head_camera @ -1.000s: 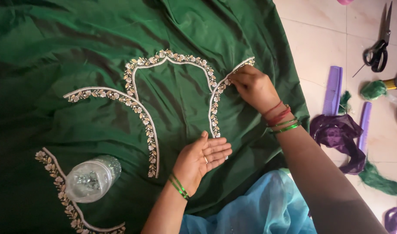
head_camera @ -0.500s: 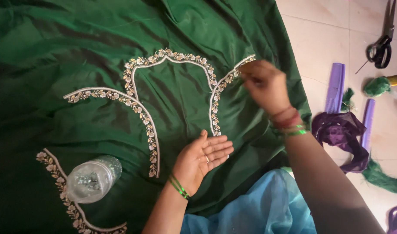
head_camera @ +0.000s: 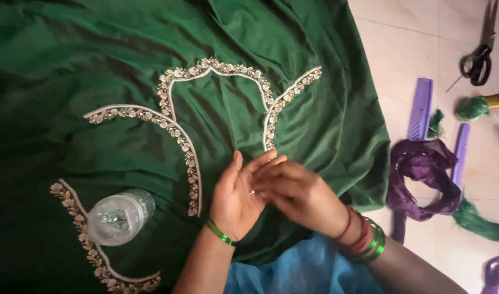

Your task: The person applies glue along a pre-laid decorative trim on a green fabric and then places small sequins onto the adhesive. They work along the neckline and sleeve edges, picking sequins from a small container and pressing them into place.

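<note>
A wide green fabric (head_camera: 124, 65) covers most of the tiled floor (head_camera: 402, 43), its right edge falling in folds near the middle right. Curved bands of gold and white bead embroidery (head_camera: 217, 68) run across it: an arch near the top centre, a long sweep to its left, and another curl at the lower left corner. A strip of light blue cloth (head_camera: 293, 272) lies at the bottom edge, under the forearms.

The left hand (head_camera: 236, 198) lies palm up and open over the green fabric, fingers loosely spread. The right hand (head_camera: 296, 193) bends over it, its fingertips pinched together on a tiny shiny bead (head_camera: 251, 191) lying in the left palm. Green bangles ring both wrists, with red ones added on the right.

A clear plastic jar (head_camera: 119, 216) of glittering beads lies on its side on the fabric, left of the left hand, well apart from it.

On the bare floor to the right lie a crumpled purple cloth (head_camera: 424, 174), two purple combs (head_camera: 421, 109), black scissors (head_camera: 478, 60) and green thread tufts (head_camera: 472, 108).
</note>
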